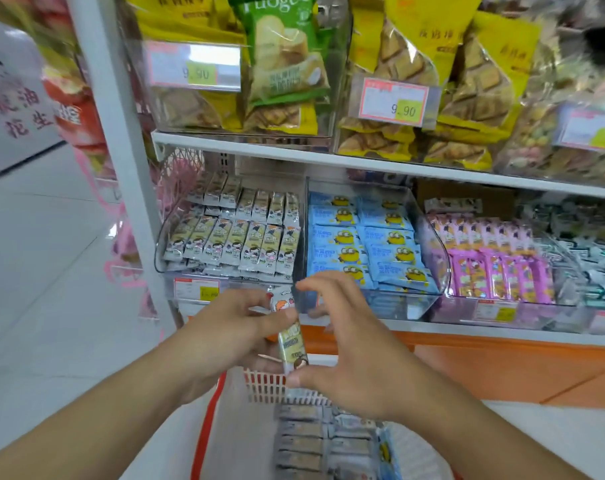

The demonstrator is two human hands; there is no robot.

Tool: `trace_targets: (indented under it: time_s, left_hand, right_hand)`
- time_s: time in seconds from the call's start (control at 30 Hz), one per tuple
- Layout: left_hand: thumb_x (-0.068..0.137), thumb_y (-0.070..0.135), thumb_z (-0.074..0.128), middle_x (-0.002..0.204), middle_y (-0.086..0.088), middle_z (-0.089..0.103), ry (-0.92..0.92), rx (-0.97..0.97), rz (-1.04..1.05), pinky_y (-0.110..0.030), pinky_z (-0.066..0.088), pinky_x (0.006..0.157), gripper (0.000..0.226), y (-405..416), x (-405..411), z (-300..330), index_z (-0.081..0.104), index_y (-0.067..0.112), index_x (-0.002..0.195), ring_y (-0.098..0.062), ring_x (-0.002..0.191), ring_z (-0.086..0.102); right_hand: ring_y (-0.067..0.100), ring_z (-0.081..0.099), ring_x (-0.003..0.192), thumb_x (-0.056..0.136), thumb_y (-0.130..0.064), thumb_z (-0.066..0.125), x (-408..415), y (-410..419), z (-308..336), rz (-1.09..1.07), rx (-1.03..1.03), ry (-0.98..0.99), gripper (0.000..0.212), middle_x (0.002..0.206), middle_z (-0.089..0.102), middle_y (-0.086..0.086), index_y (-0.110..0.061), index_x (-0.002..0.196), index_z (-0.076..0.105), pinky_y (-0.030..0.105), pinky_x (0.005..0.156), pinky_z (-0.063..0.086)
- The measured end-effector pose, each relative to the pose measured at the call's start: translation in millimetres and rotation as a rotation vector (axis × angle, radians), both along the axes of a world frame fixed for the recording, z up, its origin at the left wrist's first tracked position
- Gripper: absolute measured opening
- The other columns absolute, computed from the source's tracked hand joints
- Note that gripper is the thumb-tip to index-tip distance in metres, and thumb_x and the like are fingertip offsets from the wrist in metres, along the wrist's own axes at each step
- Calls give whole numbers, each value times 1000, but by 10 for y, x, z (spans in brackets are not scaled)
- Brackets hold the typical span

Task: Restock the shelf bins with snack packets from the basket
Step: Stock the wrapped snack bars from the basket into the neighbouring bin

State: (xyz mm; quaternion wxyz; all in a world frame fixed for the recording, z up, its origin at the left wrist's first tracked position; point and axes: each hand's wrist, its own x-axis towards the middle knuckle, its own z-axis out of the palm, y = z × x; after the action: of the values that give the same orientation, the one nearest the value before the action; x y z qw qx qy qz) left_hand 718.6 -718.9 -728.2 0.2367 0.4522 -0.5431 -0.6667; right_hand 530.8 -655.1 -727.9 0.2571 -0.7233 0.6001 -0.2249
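Above the basket, before the shelf bins, we held one snack packet, long axis near upright, top tilted slightly left toward the left bin. Our left hand gripped its middle; our right hand pinched its ends, thumb below, fingers above.

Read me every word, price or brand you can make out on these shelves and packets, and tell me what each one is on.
"9.90": price tag on the upper left bin.
"9.90": price tag on the next upper bin.
"uogee", first letter unclear: green packet.
Chinese characters, pink and blurred: white sign at left.
Lower bin tags, the held packet and the basket packets: too small or blurred.
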Motion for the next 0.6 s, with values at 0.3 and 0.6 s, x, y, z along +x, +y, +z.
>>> trace_targets:
  time_s: [0.3,0.6]
  left_hand:
    - [94,28,74,101,-27,74,12,-28,-27,-44,64,75,30,-171,86,-29,72,2,108,-39,86,75]
    - [98,53,58,101,9,77,-283,-290,-41,-32,58,88,34,-584,373,58,73,26,111,-8,93,73]
  right_hand:
    - [-20,21,141,81,-42,87,20,-189,-27,155,-33,49,92,151,18,-45,-46,153,31,3,107,22]
    - [-11,48,123,75,-53,88,177,-619,86,-49,-34,-9,79,134,51,-34,-62,136,38,24,101,44]
